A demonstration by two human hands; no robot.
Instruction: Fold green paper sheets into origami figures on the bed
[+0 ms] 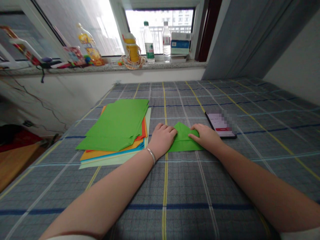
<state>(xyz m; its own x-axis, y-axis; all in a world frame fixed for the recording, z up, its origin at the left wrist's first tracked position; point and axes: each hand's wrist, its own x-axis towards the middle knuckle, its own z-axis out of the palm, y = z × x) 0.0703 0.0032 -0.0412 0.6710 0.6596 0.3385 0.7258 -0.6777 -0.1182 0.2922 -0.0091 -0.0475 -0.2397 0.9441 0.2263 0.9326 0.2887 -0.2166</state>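
Observation:
A green paper sheet folded into a triangular shape (183, 141) lies on the plaid cover (165, 186), between my two hands. My left hand (162, 139), with a silver bangle (151, 156) on its wrist, holds the fold's left side. On the right side, my right hand (205, 137) has its fingers on the paper. Left of my hands lies a stack of coloured paper (112, 154) in orange, blue and pale green, with loose green sheets (117, 125) on top. A phone (217, 125) lies just beyond my right hand, its screen partly blurred.
Behind the cover's far edge, a granite windowsill (105, 67) holds plastic bottles (149, 43), a boxed item (180, 43) and small clutter. Grey curtains (245, 40) hang at the right. A wooden surface (15, 163) and a red cloth (17, 141) lie low at the left.

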